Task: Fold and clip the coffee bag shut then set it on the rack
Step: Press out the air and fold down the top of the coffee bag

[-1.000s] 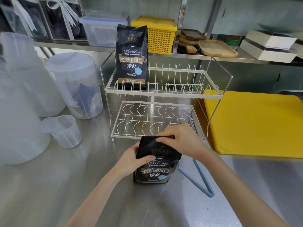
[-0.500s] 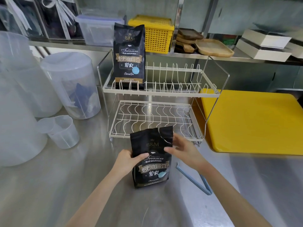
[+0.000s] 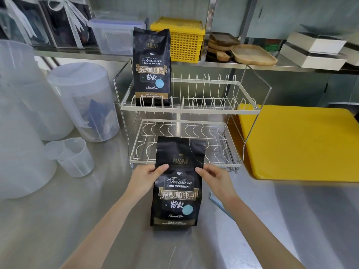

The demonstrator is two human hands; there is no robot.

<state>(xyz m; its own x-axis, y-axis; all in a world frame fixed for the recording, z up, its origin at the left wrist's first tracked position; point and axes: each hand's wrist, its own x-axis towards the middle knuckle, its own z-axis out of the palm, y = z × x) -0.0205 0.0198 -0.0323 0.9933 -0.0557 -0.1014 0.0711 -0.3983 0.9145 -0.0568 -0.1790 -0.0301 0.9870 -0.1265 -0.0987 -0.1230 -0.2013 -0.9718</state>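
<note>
The coffee bag (image 3: 177, 183) pinched at both edges is black with gold lettering, a gold banner of white characters, white script and a pale blue round sticker low on its face. Beyond the grip, the wire rack (image 3: 191, 111) is cream-white, and a second bag (image 3: 152, 67) on its top tier bears the same black-and-gold print. Right of the grip lies a plain yellow board (image 3: 303, 144); the steel counter (image 3: 68, 206) is grey.
</note>
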